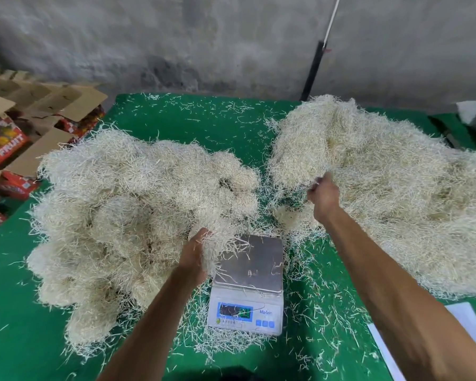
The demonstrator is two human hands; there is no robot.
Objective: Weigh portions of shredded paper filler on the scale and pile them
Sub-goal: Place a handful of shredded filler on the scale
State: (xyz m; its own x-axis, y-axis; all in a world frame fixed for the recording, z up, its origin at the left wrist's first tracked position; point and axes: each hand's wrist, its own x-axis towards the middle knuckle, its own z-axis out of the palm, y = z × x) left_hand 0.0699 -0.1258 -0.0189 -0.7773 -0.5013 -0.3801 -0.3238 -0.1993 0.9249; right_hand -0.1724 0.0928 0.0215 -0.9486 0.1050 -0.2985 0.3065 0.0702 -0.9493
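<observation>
With the scale (252, 264) pan bare but for stray strands, the left hand (194, 254) holds a clump against the lumpy weighed pile (127, 215) while the right hand (322, 195), fingers curled, pinches filler from the large loose heap (382, 188) on the counter (204, 122), so much seems left.

light: even, diffuse, soft shadows | glare: mild sheen on steel scale platter (254, 259) | blur: right hand (322, 194) smeared | edges: wide-angle bowing
</observation>
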